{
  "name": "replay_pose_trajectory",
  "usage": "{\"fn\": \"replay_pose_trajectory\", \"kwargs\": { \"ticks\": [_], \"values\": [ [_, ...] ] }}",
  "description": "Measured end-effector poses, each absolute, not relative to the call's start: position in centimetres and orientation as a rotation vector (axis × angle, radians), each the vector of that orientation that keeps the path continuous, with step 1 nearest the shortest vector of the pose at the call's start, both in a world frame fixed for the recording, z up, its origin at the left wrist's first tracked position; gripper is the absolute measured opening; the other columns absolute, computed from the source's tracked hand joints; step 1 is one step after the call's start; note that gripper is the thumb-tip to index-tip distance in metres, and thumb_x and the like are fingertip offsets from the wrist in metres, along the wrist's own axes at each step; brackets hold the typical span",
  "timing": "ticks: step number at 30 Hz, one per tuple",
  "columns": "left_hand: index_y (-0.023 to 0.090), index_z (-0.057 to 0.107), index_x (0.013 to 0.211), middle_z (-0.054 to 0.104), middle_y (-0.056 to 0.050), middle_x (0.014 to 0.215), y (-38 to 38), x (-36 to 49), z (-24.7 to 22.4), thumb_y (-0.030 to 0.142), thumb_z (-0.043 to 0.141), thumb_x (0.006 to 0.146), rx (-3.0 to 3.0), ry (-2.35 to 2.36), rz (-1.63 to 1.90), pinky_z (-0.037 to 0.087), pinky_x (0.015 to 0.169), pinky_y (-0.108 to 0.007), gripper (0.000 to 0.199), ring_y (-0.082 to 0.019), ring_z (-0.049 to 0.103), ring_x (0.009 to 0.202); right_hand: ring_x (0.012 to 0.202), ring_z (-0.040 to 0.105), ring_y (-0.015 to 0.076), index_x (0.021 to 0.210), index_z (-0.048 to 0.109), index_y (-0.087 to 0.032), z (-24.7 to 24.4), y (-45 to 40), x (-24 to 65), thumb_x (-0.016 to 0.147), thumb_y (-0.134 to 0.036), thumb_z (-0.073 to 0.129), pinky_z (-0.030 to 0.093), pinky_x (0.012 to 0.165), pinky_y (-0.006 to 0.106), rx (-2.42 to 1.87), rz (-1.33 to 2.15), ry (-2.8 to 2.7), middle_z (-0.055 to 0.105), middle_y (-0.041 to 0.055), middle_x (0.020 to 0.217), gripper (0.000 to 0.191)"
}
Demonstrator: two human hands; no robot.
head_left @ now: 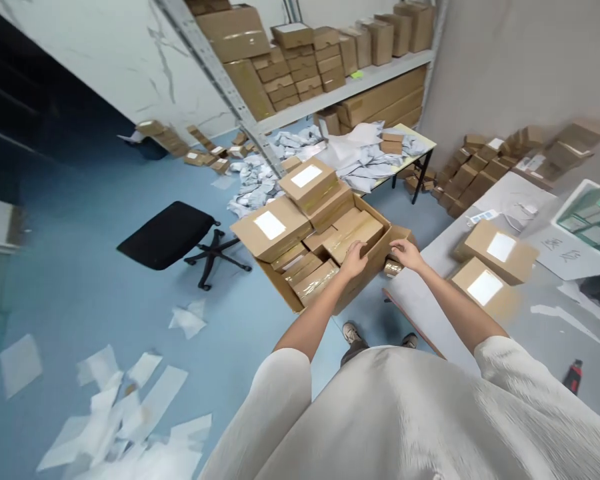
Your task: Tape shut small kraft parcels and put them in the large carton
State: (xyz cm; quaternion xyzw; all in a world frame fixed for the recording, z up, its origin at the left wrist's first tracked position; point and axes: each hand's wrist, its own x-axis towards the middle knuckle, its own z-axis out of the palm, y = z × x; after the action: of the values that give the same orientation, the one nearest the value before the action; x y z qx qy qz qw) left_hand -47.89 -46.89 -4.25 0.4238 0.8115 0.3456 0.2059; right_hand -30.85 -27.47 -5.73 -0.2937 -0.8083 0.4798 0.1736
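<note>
White shirt (380, 413) nearest; left hand (355, 260) half-curled against a taped box (353, 232) inside the carton's (370, 267) near edge, grip unclear; right hand (407, 255) loosely curled, empty, just outside its right corner.

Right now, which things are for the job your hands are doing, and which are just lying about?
Probably for the job:
large, open brown cardboard carton
oblong, taped brown cardboard box inside, by the left hand
white-labelled brown cardboard boxes at its far side

Seemingly just lying about:
white paper sheets on the blue floor
black wheeled chair
</note>
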Motion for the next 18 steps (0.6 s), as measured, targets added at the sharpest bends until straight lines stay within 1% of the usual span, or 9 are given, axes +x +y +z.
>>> {"fn": "replay_pose_trajectory", "kwargs": {
  "ticks": [3, 6, 10, 13, 18],
  "values": [
    [0.021, 0.065, 0.140, 0.059, -0.012, 0.159, -51.5, -51.6, -4.5, 0.011, 0.058, 0.088, 1.085, 2.317, 0.979, 0.035, 0.135, -0.049, 0.053, -0.029, 0.046, 0.158, 0.116, 0.073, 0.0271, 0.107, 0.081, -0.025, -6.2, -31.2, -35.8, 0.087, -0.029, 0.065, 0.054, 0.116, 0.050, -0.747, 1.423, -2.334, 0.079, 0.0080, 0.121, 0.027],
    [0.022, 0.065, 0.142, 0.060, -0.012, 0.157, -56.0, -55.2, -4.9, 0.009, 0.059, 0.086, 1.014, 2.353, 1.008, 0.038, 0.133, -0.050, 0.058, -0.030, 0.049, 0.155, 0.115, 0.073, 0.0270, 0.107, 0.081, -0.024, -6.7, -34.7, -40.7, 0.086, -0.027, 0.065, 0.055, 0.114, 0.050, -0.680, 1.473, -2.370, 0.079, 0.0088, 0.122, 0.026],
    [0.022, 0.063, 0.145, 0.061, -0.012, 0.156, -61.3, -59.2, -5.6, 0.010, 0.058, 0.085, 0.927, 2.387, 1.044, 0.039, 0.132, -0.052, 0.061, -0.031, 0.051, 0.153, 0.119, 0.073, 0.0277, 0.104, 0.081, -0.025, -7.7, -38.9, -46.4, 0.085, -0.028, 0.065, 0.054, 0.115, 0.050, -0.611, 1.517, -2.429, 0.080, 0.0072, 0.122, 0.024],
    [0.020, 0.063, 0.144, 0.058, -0.014, 0.159, -64.2, -61.3, -6.3, 0.010, 0.057, 0.086, 0.864, 2.406, 1.052, 0.036, 0.134, -0.052, 0.059, -0.030, 0.048, 0.156, 0.120, 0.073, 0.0278, 0.103, 0.080, -0.025, -8.5, -41.4, -49.3, 0.086, -0.030, 0.065, 0.053, 0.117, 0.051, -0.591, 1.563, -2.465, 0.081, 0.0075, 0.119, 0.024],
    [0.021, 0.064, 0.143, 0.060, -0.012, 0.158, -66.8, -63.2, -7.9, 0.013, 0.058, 0.087, 0.784, 2.403, 1.102, 0.035, 0.135, -0.052, 0.058, -0.031, 0.048, 0.156, 0.119, 0.073, 0.0281, 0.105, 0.081, -0.022, -9.2, -43.0, -51.9, 0.086, -0.034, 0.068, 0.055, 0.114, 0.049, -0.571, 1.607, -2.524, 0.079, 0.0112, 0.121, 0.026]
  ]
}}
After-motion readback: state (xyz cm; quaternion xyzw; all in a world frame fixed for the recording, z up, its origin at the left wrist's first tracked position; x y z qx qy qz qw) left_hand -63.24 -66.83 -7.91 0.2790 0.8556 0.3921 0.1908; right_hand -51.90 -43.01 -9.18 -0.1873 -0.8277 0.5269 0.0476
